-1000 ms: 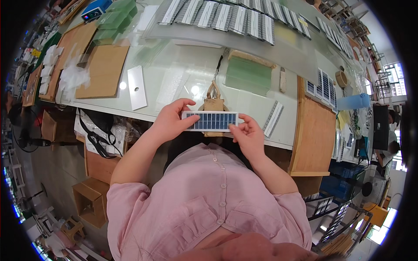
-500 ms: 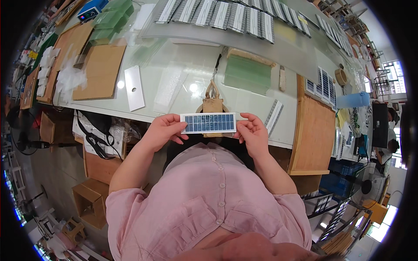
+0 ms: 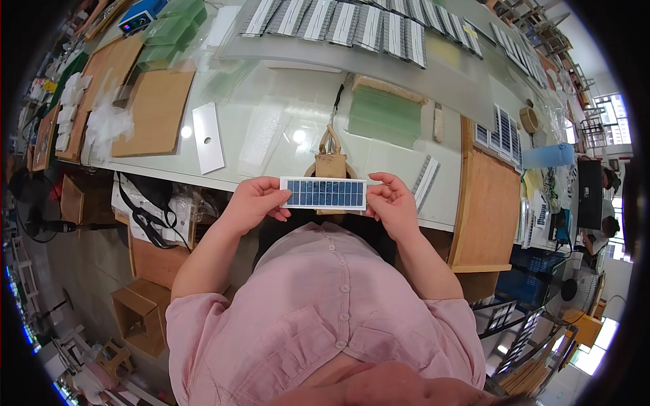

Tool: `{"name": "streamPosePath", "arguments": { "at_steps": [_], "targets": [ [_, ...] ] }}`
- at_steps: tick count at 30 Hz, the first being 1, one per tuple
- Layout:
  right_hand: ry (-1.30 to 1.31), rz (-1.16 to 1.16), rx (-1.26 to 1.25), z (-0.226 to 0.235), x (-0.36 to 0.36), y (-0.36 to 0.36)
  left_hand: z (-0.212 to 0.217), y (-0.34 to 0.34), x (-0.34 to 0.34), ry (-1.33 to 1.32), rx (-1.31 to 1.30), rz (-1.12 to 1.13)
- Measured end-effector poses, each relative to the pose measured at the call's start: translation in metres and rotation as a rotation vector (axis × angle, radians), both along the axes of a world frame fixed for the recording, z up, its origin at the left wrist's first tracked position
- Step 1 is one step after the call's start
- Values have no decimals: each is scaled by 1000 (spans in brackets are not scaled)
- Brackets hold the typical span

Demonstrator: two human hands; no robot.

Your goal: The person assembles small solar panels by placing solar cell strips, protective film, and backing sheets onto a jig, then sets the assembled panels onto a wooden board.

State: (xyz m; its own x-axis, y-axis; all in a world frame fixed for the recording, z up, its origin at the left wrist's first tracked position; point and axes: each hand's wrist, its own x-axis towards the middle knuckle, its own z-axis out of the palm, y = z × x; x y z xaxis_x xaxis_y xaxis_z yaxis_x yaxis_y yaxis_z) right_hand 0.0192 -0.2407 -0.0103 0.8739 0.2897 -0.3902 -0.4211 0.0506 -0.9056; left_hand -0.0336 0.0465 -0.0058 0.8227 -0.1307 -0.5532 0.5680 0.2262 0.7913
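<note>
A small solar panel [image 3: 325, 193], with dark blue cells and a white border, is held level in front of my body. My left hand [image 3: 256, 203] pinches its left end, thumb on top. At the opposite end, my right hand [image 3: 391, 204] grips the panel between thumb and fingers. Just beyond the panel, a tan block-like fixture [image 3: 331, 163] with a looped tan strap sits at the table's near edge, partly covered by the panel.
On the white table [image 3: 284, 88] lie a stack of green glass sheets [image 3: 384, 116], a white plate with a hole [image 3: 208, 139] and cardboard [image 3: 154, 111]. Several striped strips [image 3: 369, 28] lie at the back. A wooden board [image 3: 489, 210] and more solar panels [image 3: 500, 135] are on the right.
The glare on the panel's cells has shifted, as if its tilt changed slightly. Both hands keep hold of its ends in nearly the same place.
</note>
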Motion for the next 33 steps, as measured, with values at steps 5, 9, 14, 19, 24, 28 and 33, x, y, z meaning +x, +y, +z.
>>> {"name": "streamPosePath", "arguments": {
  "at_steps": [5, 9, 14, 19, 24, 28, 33],
  "targets": [
    [-55, -13, 6, -3, 1, 3, -1, 1, 0, -3, 15, -7],
    [-81, -15, -21, -3, 1, 5, 1, 0, 0, 16, 28, -10],
    [-116, -4, -71, -1, 0, 7, 2, 2, 0, 13, 17, -16],
    [-188, 2, -163, -1, 0, 10, 1, 3, 1, 5, -7, -24],
    [-181, -14, -151, 1, -1, 10, 3, 1, 2, 15, 2, -26],
    [-4, -55, -90, 9, -1, 4, 1, 2, 0, 2, -7, -19],
    [109, -41, -77, 12, -3, 5, 2, 0, -4, 12, 17, -25]
  ]
}}
